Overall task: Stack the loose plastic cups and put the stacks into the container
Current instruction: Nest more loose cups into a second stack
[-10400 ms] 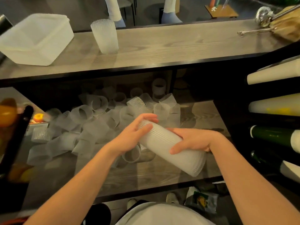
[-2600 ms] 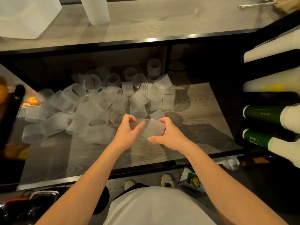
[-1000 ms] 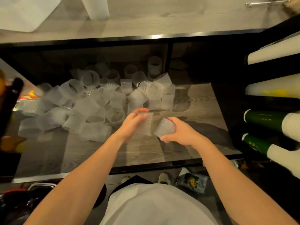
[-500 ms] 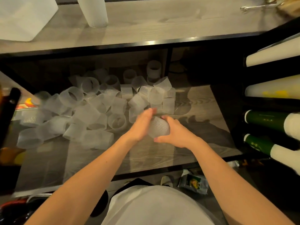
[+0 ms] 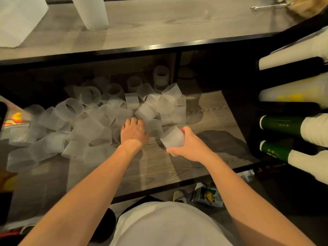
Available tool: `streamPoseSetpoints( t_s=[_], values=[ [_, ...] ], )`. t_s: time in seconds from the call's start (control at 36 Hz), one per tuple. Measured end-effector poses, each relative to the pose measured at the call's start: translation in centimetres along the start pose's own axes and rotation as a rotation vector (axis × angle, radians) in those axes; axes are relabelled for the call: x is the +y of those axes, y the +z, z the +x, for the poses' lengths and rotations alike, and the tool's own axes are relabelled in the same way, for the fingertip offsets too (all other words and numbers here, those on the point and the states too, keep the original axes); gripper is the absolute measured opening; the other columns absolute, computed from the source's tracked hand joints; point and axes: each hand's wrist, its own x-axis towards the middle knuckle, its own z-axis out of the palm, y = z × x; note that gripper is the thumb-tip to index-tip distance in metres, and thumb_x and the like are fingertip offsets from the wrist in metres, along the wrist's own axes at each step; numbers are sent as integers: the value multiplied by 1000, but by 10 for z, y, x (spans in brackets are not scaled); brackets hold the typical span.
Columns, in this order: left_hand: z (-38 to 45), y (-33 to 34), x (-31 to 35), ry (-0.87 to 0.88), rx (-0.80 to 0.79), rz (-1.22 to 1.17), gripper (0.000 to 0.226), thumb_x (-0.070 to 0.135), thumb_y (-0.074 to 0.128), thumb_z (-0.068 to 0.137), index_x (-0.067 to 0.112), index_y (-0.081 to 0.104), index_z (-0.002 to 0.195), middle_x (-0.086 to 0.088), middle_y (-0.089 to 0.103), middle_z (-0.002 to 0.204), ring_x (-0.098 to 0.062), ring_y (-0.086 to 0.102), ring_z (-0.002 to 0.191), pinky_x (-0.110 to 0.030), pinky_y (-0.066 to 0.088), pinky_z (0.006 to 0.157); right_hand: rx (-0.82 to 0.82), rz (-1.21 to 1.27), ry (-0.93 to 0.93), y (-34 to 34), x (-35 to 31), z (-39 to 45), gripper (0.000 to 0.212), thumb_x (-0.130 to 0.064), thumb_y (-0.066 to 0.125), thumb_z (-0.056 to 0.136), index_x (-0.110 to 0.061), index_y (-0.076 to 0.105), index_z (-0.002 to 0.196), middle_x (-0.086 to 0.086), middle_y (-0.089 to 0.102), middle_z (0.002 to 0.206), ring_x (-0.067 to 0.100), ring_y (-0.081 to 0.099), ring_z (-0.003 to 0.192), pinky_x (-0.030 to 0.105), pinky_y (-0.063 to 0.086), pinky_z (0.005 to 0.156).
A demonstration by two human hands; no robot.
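Leaving the right hand gripping the short stack, the left hand reached open-fingered into the cups beyond; most remained loose.

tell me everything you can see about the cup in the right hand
The cup is small, frosted and translucent, plastic by its look, with fine vertical ribs along its wall. It may be two cups nested; that cannot be told. It is tilted and held above the lower wooden shelf, apart from the pile of loose cups to its left. The right hand grips it, thumb and fingers curled round its wall. The left hand does not touch it.
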Motion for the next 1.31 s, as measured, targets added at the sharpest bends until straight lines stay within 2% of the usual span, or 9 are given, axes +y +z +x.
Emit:
streamPoseSetpoints(
  t_s=[0.19, 0.36, 0.5, 0.58, 0.67, 0.94, 1.14, 1.22, 1.31],
  values=[
    [-9, -3, 15, 104, -31, -82, 35, 34, 43, 97, 10, 59, 116, -11, 59, 118, -32, 49, 111, -41, 40, 90, -58, -31, 67, 10, 1, 2, 91, -48, 84, 76, -22, 30, 146, -4, 49, 124, 17, 55, 109, 37, 55, 86],
    [-23, -19, 21, 47, -182, -609, 13, 31, 48, 93, 19, 47, 99, -1, 59, 93, -25, 56, 85, -41, 49, 73, -43, -25, 86, 11, 2, 3, 88, -50, 81, 78, -19, 34, 145, -5, 51, 121, 14, 56, 103, 36, 55, 85],
    [-28, -24, 15, 157, -168, -859, 61, 39, 67, 90, 21, 40, 142, 10, 50, 123, -9, 52, 113, -25, 44, 97, -26, -87, 81, 6, -3, 8, 94, -51, 82, 77, -16, 34, 149, -1, 54, 129, 18, 57, 111, 39, 54, 91],
    [-32, -24, 10, 192, -156, -828, 67, 41, 62, 94, 20, 35, 152, 9, 44, 126, -11, 50, 119, -28, 42, 104, -30, -106, 37, 6, -8, 11, 117, -49, 84, 76, -20, 9, 161, 4, 38, 155, 23, 46, 135, 34, 45, 100],
    [-38, -18, 2, 155, -129, -873, 67, 42, 62, 94, 22, 36, 152, 7, 46, 123, -11, 53, 114, -34, 45, 105, -44, -123, 11, 7, -15, 13, 122, -47, 84, 76, -22, 0, 162, 6, 31, 161, 24, 40, 141, 33, 42, 100],
    [-67, -17, -20, 115, 50, -916, 42, 33, 65, 93, 22, 57, 133, 11, 55, 109, -4, 57, 101, -34, 53, 92, -75, -177, -9, 22, -22, 20, 120, -45, 84, 77, -21, 3, 161, 10, 40, 156, 27, 46, 136, 34, 43, 95],
    [-90, -14, -3, 299, -113, -876, 29, 36, 50, 101, 21, 66, 121, 13, 48, 113, -1, 53, 102, -22, 44, 93, -136, -207, -48, 30, -34, 20, 108, -40, 83, 79, -32, 11, 160, 14, 36, 151, 29, 53, 123, 34, 47, 84],
    [-86, -15, -4, 104, 75, -977, 29, 26, 45, 103, 17, 62, 125, 6, 51, 118, -5, 48, 113, -25, 39, 101, -94, -178, -56, 30, -33, 19, 94, -51, 83, 72, -30, 33, 149, 7, 48, 134, 21, 58, 106, 33, 56, 75],
    [-69, -7, -22, -126, 165, -639, 25, 25, 56, 95, 16, 63, 117, -5, 53, 122, -25, 41, 118, -34, 36, 101, -61, -179, -32, 27, -32, 15, 92, -55, 81, 73, -28, 34, 147, 3, 46, 131, 22, 55, 108, 34, 57, 73]
  ],
)
